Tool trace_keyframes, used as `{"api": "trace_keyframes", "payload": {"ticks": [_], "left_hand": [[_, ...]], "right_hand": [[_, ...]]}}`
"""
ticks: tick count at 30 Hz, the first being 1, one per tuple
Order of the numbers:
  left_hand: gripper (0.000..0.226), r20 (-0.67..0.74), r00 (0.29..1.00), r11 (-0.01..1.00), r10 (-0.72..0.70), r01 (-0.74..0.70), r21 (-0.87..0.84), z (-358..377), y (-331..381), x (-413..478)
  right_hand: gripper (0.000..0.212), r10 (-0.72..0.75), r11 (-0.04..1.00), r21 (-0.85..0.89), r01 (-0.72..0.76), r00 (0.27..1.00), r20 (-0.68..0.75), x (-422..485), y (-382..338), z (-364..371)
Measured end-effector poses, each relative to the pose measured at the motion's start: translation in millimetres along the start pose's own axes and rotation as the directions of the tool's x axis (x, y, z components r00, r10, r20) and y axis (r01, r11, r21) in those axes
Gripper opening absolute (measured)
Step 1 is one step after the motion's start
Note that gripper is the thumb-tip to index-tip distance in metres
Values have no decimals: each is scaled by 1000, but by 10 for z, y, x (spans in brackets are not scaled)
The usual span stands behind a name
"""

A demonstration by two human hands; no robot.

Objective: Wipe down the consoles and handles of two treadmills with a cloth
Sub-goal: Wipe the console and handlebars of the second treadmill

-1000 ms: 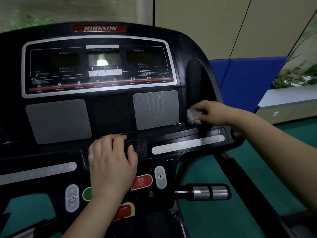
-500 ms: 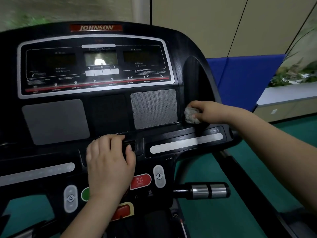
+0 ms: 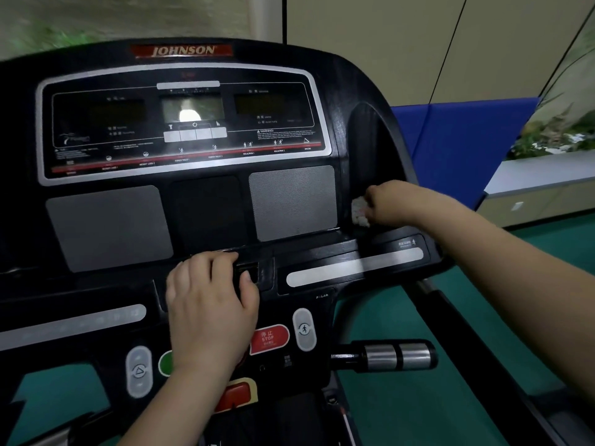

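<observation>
A black treadmill console (image 3: 325, 69) with a red JOHNSON badge fills the view. My right hand (image 3: 394, 202) grips a small crumpled white cloth (image 3: 360, 211) and presses it into the dark recessed pocket at the console's right side, just right of a grey speaker grille (image 3: 293, 201). My left hand (image 3: 209, 300) rests on the middle of the console, its fingers curled over the ledge above the red STOP button (image 3: 269, 338). A short handle with chrome grip sensors (image 3: 397, 355) sticks out to the right below the console.
Green floor shows below and right of the console. A blue padded panel (image 3: 467, 140) and a grey counter (image 3: 544, 172) stand at the right, with beige wall panels behind. The treadmill's black side rail (image 3: 483, 349) runs down to the lower right.
My right hand with the cloth has shifted slightly up within the right-hand pocket. My left hand has stayed in place on the ledge.
</observation>
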State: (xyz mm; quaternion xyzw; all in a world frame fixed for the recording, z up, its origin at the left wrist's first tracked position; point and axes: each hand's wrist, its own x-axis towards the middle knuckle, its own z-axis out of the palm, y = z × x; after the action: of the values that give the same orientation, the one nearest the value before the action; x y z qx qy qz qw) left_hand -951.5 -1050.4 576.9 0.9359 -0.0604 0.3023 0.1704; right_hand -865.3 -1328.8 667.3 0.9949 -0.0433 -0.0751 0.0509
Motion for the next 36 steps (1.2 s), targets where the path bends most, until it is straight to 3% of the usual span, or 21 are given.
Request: {"api": "trace_keyframes", "payload": {"ticks": [3, 6, 9, 12, 15, 17, 23, 27, 30, 33, 36], "left_hand": [[32, 2, 1000, 1000, -3, 3, 3, 2, 16, 1], [32, 1, 1000, 1000, -1, 1, 7, -2, 21, -3], [32, 1, 1000, 1000, -7, 7, 10, -9, 29, 0], [33, 6, 1000, 1000, -2, 2, 12, -5, 36, 4], [35, -1, 1000, 1000, -18, 18, 11, -15, 40, 6], [36, -4, 1000, 1000, -25, 25, 9, -24, 41, 1], [36, -1, 1000, 1000, -27, 27, 13, -33, 21, -8], [35, -4, 1000, 1000, -19, 19, 16, -20, 21, 6], [33, -6, 1000, 1000, -21, 21, 15, -19, 27, 9], [34, -2, 1000, 999, -27, 27, 22, -9, 39, 13], [34, 1, 1000, 999, -26, 26, 32, 1, 41, 16]], "right_hand": [[38, -86, 948, 305, 86, 996, -14, -37, 180, -11], [20, -149, 770, 627, 118, 989, -3, -118, 249, 73], [17, -195, 656, 742, 137, 981, -9, -200, 238, 110], [17, -160, 694, 709, 125, 987, -17, -221, 182, 122], [40, -45, 894, 446, 43, 999, -5, -137, 90, 128], [49, 47, 960, 278, -44, 999, -2, -79, 51, 152], [50, 152, 988, 22, -153, 987, 49, -122, 27, 73], [50, 177, 980, 96, -175, 984, -7, -262, 55, 3], [44, 174, 983, 56, -173, 985, -10, -414, 112, -52], [41, 139, 957, 264, -124, 989, -40, -536, 202, -52], [42, 108, 863, 505, 32, 963, -247, -577, 155, 82]]}}
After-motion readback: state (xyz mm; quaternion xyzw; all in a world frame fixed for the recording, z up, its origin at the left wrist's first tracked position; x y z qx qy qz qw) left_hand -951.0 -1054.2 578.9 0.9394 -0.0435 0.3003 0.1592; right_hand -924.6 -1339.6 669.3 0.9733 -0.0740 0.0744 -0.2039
